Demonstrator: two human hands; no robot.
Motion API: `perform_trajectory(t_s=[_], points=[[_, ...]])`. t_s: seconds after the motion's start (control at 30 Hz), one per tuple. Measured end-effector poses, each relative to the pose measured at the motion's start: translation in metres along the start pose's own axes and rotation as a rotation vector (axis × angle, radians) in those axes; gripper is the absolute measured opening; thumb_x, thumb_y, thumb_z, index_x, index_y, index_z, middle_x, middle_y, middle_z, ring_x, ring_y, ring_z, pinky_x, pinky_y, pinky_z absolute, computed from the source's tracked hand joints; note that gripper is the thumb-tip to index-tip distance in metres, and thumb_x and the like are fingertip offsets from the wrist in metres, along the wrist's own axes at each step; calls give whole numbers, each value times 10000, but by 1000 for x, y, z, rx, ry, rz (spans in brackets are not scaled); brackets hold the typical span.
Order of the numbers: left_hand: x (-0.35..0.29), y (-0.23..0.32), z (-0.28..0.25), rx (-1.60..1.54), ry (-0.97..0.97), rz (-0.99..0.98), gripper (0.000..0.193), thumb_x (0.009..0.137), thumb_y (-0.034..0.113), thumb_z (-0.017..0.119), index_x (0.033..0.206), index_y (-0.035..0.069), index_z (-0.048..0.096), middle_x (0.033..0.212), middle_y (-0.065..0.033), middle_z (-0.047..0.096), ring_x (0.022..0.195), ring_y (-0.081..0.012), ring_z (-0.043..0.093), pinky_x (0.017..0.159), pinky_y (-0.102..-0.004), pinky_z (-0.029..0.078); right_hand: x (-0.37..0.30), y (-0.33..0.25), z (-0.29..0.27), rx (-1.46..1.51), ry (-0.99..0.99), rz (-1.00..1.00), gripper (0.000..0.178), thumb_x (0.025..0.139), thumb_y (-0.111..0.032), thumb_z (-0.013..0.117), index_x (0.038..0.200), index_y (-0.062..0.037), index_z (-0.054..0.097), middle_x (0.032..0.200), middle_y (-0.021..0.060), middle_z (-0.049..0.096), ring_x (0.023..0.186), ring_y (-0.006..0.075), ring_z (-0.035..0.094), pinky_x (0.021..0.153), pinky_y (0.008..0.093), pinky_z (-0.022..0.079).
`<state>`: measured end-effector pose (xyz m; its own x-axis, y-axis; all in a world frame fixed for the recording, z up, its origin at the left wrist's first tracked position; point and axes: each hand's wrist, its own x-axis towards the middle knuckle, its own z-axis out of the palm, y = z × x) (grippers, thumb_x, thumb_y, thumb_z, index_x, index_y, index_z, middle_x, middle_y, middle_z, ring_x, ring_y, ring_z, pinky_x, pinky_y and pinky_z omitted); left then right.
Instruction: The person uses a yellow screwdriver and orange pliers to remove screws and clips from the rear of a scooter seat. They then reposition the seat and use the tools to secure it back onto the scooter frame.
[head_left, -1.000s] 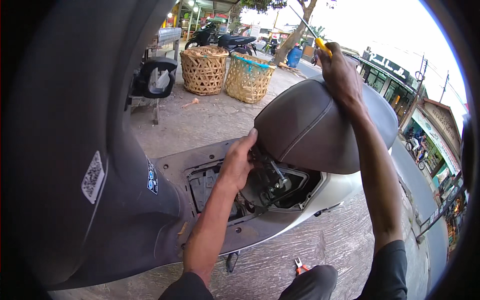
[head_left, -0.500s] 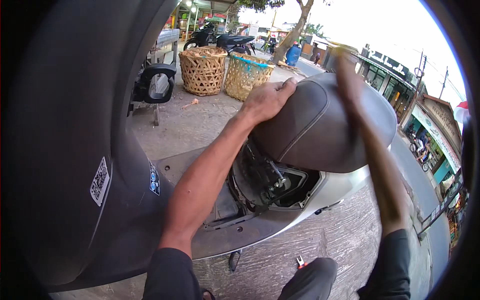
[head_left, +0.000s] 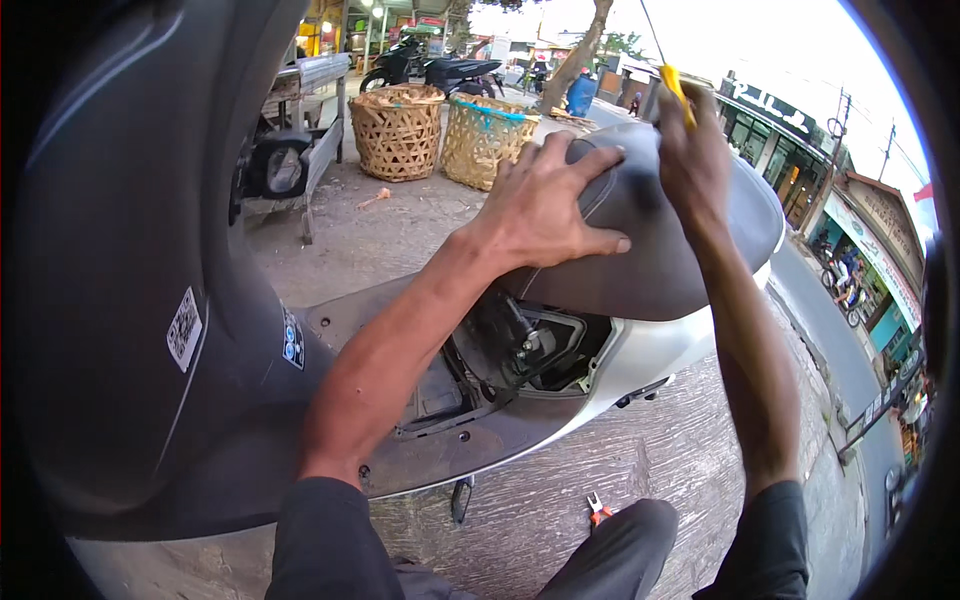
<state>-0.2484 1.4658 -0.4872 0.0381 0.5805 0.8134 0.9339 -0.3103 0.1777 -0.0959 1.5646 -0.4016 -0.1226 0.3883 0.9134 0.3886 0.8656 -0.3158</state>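
A dark grey scooter seat (head_left: 690,265) lies tilted over the open body of a scooter. My left hand (head_left: 548,205) rests on its front end, fingers spread and thumb lying along the seat's side. Over the seat's far side my right hand (head_left: 697,155) is closed around a screwdriver (head_left: 674,84); its yellow handle sticks out of the fist and the thin shaft points upward. Below the seat's front, a dark opening (head_left: 590,362) in the body shows black parts and a bolt.
On the rough paving near my knee lie pliers (head_left: 597,510) with red-orange handles. Two woven baskets (head_left: 396,132) stand beyond the scooter, a bench (head_left: 318,130) left of them. At left rises the dark front shield (head_left: 110,320). A road (head_left: 815,325) runs along the right.
My left hand has shifted from the seat's front edge onto its top and spread its fingers. The right hand still grips the screwdriver, now less blurred. The view has tilted slightly.
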Motion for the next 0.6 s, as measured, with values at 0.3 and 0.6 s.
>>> perform_trajectory(t_s=[0.3, 0.6], points=[[0, -6, 0, 32, 101, 112, 842, 770, 596, 842, 1469, 220, 563, 1342, -236, 547, 1238, -437, 575, 1063, -532, 469, -245, -38, -117, 789, -52, 491, 331, 1036, -46, 565, 1358, -38, 493, 1208, 158, 658, 1183, 255, 621, 1059, 433, 482], [4, -7, 4, 3, 155, 180, 822, 767, 515, 876, 1451, 172, 574, 1308, -205, 577, 1207, -400, 599, 1034, -500, 498, -291, -82, -11, 838, 343, 571, 220, 1020, 18, 556, 1152, -82, 412, 1244, 255, 646, 1272, 412, 617, 1136, 537, 441]])
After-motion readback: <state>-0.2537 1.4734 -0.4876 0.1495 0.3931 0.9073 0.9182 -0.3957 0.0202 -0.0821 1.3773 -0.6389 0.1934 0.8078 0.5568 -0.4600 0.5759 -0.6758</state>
